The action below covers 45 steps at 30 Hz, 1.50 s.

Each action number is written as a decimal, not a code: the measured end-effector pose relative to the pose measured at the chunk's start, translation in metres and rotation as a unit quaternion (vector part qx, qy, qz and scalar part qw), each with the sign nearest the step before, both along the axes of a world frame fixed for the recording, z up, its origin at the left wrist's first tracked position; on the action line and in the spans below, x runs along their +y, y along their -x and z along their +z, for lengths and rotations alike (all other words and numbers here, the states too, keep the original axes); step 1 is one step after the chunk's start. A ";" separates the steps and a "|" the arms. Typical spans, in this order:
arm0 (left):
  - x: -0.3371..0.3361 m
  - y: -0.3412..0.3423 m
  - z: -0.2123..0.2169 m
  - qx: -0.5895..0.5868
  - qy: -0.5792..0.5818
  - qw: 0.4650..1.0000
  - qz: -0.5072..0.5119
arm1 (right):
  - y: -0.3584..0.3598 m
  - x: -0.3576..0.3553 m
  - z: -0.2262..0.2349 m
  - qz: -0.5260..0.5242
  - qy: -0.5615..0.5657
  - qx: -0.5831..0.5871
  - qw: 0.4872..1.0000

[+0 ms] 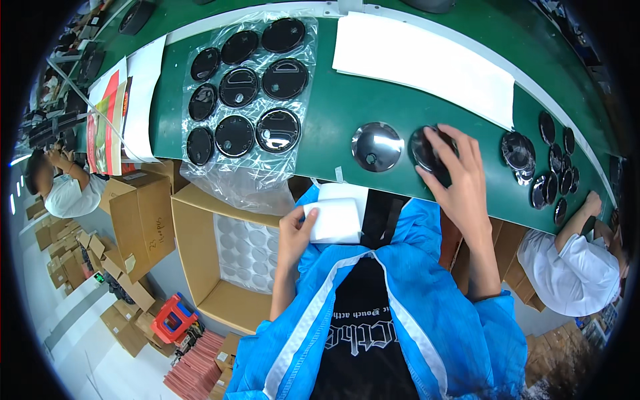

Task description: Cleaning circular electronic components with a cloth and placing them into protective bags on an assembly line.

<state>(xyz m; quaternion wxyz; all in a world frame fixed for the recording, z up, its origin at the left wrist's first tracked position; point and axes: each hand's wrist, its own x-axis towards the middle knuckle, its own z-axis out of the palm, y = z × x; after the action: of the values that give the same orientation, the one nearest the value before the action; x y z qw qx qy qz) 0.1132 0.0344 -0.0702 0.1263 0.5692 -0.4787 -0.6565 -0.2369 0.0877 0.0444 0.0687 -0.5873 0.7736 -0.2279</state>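
My left hand (297, 233) is closed on a small stack of white sheets (339, 220), held in front of my body just off the table's near edge. On the green table, my right hand (460, 170) grips a round black disc (423, 150), fingers over its top and thumb by its near rim. The fingers partly cover that disc. Just left of it lies a shiny round disc (376, 147), apart from both hands. Several more glossy black discs (285, 79) lie in rows on a clear plastic sheet (253, 175) further left.
White paper (427, 63) lies along the far side. Loose black discs (518, 150) are grouped at the right, near a co-worker (570, 270). An open carton (193, 253) with packed round pieces stands below the table's left side. Another person (73, 190) is far left.
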 end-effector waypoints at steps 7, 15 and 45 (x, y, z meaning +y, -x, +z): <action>-0.059 -0.036 -0.067 0.114 -0.094 0.975 0.166 | -0.033 -0.032 0.007 0.090 0.013 -0.057 0.994; -0.199 -0.072 -0.140 -0.026 0.504 0.791 0.347 | 0.033 0.021 -0.023 0.033 0.017 0.043 0.998; -0.024 0.052 0.062 -0.267 0.550 0.786 -0.089 | -0.088 -0.171 -0.046 0.414 0.109 -0.025 0.903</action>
<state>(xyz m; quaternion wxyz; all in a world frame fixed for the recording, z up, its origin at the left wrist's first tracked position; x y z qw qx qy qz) 0.0609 0.0106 -0.0078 0.2256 0.5107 -0.8220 -0.1123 -0.1493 -0.0831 -0.0014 0.1116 -0.8527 0.4292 -0.2760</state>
